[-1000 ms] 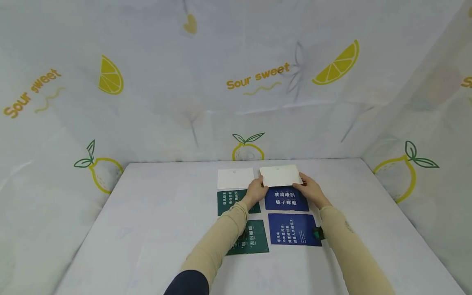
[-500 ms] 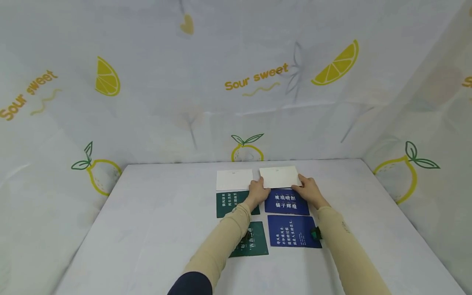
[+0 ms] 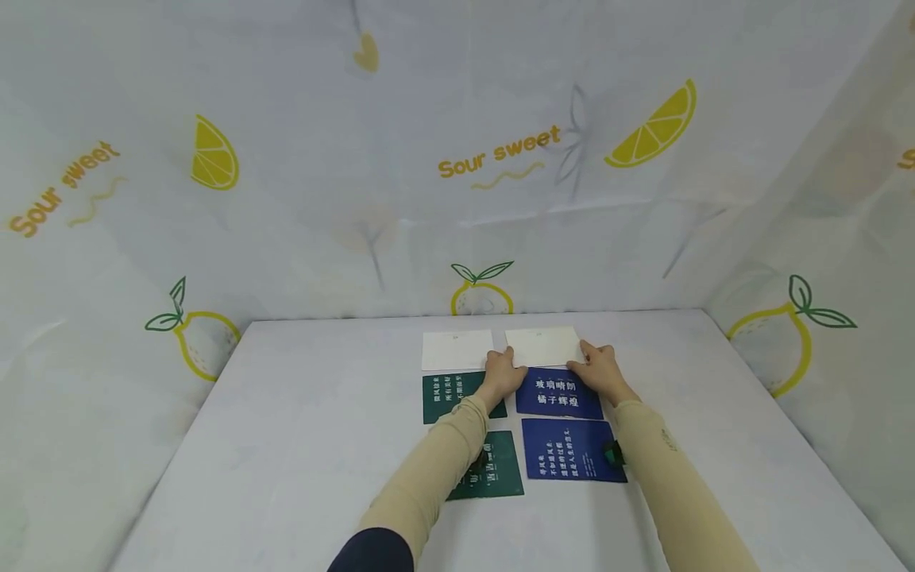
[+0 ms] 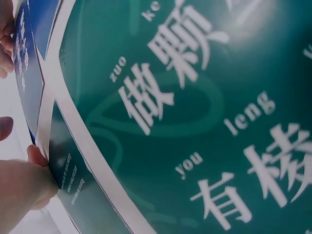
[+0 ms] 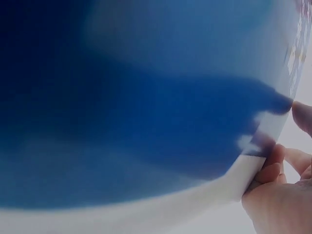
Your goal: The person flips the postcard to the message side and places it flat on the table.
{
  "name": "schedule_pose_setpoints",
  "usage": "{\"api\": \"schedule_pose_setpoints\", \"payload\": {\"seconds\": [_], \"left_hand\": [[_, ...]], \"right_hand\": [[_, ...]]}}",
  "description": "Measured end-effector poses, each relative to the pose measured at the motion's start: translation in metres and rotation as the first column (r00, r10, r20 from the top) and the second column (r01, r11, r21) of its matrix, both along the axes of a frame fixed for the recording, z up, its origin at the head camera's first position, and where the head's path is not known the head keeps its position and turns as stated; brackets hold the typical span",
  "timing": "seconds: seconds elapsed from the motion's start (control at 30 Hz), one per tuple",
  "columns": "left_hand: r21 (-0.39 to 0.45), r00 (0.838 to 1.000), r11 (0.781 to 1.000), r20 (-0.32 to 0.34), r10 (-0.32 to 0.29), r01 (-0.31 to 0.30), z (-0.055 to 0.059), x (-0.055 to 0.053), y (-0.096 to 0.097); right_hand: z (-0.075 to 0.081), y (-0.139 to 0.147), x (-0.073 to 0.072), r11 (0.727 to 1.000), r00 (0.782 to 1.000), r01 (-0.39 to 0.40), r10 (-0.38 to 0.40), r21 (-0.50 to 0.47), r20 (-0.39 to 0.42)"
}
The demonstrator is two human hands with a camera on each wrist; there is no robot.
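A blank-looking white card point(image 3: 542, 346) lies at the back of the white table. My left hand point(image 3: 503, 373) holds its near left corner, thumb at the near edge. At the near right corner my right hand point(image 3: 599, 370) holds it too, forefinger along the side edge. Just in front is a blue card point(image 3: 559, 393) with white characters, and nearer still a second blue card point(image 3: 565, 449). In the left wrist view, a green card point(image 4: 146, 126) fills most of the picture. Blurred blue card surface point(image 5: 146, 117) dominates the right wrist view.
Left of the held card lies another white card point(image 3: 456, 350). Below it are a green card point(image 3: 446, 391) and a second green card point(image 3: 503, 465), both partly covered by the left sleeve point(image 3: 443, 453). A lemon-print cloth point(image 3: 307, 238) hangs behind the table point(image 3: 307, 413).
The white card was tilted slightly up a second ago, its near edge over the blue card; now it lies flat behind it. Both hands keep their places at its corners.
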State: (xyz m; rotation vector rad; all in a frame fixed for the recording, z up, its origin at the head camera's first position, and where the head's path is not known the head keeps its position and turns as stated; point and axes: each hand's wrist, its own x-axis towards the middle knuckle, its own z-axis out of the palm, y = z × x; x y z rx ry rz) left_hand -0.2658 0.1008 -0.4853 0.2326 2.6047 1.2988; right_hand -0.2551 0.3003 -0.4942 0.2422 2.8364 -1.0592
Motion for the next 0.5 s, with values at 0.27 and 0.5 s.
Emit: {"api": "schedule_pose_setpoints", "payload": {"seconds": [0.27, 0.5], "left_hand": [[0.056, 1.0, 0.998, 0.007, -0.002, 0.002, 0.004, 0.0, -0.001], [0.074, 0.997, 0.996, -0.049, -0.052, 0.055, 0.016, 0.002, -0.009]], "right_hand": [[0.01, 0.0, 0.006, 1.0, 0.998, -0.014, 0.015, 0.008, -0.057], [0.029, -0.007, 0.007, 0.995, 0.981, -0.1, 0.102, 0.021, -0.164]]}}
